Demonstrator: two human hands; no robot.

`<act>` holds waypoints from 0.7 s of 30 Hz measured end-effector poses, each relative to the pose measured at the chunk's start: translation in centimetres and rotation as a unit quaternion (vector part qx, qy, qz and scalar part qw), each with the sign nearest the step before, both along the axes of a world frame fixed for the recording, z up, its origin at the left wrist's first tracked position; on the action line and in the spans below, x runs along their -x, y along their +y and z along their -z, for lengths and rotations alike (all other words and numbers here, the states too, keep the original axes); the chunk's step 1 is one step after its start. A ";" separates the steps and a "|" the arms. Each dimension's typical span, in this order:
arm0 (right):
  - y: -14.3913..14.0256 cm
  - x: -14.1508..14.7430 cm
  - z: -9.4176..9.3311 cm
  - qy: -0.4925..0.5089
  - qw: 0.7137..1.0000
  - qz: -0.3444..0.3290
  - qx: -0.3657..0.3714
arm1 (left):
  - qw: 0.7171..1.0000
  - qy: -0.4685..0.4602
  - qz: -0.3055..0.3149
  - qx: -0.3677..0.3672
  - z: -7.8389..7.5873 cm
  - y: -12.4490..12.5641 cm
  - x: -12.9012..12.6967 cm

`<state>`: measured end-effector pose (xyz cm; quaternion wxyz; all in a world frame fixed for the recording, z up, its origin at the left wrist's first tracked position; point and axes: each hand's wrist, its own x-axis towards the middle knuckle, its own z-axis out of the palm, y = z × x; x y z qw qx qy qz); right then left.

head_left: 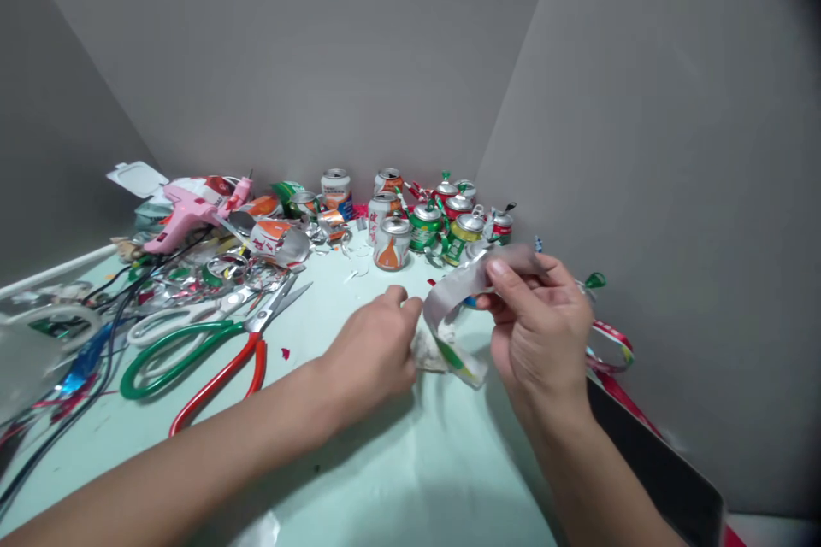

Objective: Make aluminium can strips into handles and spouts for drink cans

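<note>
Both my hands hold a curved strip of cut can metal (457,295), silver on its inner face with a printed green and red end near the table. My right hand (542,329) pinches the strip's upper end between thumb and fingers. The lower end is gripped by my left hand (378,350), which also seems to press a crumpled white wad (427,352) against the pale green table (398,461).
Several drink cans (423,218) stand at the back by the grey wall. Large scissors (211,350) with green and red handles, white-handled scissors (173,320), a pink glue gun (186,214), black cords and metal scraps lie at left. Red strips (609,346) and a dark board (654,461) are at right.
</note>
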<state>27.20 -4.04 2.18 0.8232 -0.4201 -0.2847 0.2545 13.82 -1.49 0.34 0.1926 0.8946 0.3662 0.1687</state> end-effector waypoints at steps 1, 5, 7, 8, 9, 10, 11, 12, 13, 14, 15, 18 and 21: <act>0.0 0.1 0.1 -0.001 1.000 -0.001 0.004 | 1.000 -0.002 -0.010 -0.001 -0.3 -0.1 1.0; 0.1 0.8 0.7 -0.009 1.000 -0.008 0.025 | 0.990 -0.100 -0.093 0.027 -1.1 -0.2 5.1; 0.1 1.3 1.3 -0.019 0.998 -0.032 0.041 | 0.973 -0.164 -0.158 0.038 -1.5 0.0 6.6; 0.1 1.7 1.7 -0.026 0.997 -0.048 0.052 | 0.963 -0.190 -0.190 0.036 -1.8 0.2 7.2; 0.1 2.0 2.0 -0.034 0.995 -0.062 0.064 | 0.952 -0.212 -0.218 0.026 -2.1 0.4 7.7; 0.2 2.4 2.5 -0.042 0.993 -0.074 0.078 | 0.944 -0.228 -0.238 0.013 -2.4 0.6 8.1; 0.2 2.8 2.9 -0.048 0.991 -0.082 0.093 | 0.938 -0.239 -0.251 -0.008 -2.6 0.7 8.5; 0.3 3.3 3.4 -0.055 0.988 -0.090 0.108 | 0.934 -0.245 -0.256 -0.037 -2.9 0.7 8.7; 0.4 3.8 3.9 -0.062 0.985 -0.098 0.124 | 0.934 -0.242 -0.252 -0.074 -3.0 0.5 9.0; 0.4 4.2 4.4 -0.072 0.982 -0.106 0.141 | 0.935 -0.235 -0.240 -0.119 -3.0 0.2 9.1; 0.4 4.7 4.8 -0.085 0.977 -0.117 0.158 | 0.936 -0.223 -0.218 -0.166 -2.9 -0.3 9.3; 0.5 5.7 5.8 -0.138 0.959 -0.139 0.204 | 0.943 -0.177 -0.122 -0.255 -1.4 -2.4 9.2; 0.6 5.7 6.0 -0.150 0.957 -0.118 0.219 | 0.963 -0.184 -0.028 -0.193 1.8 -4.7 8.1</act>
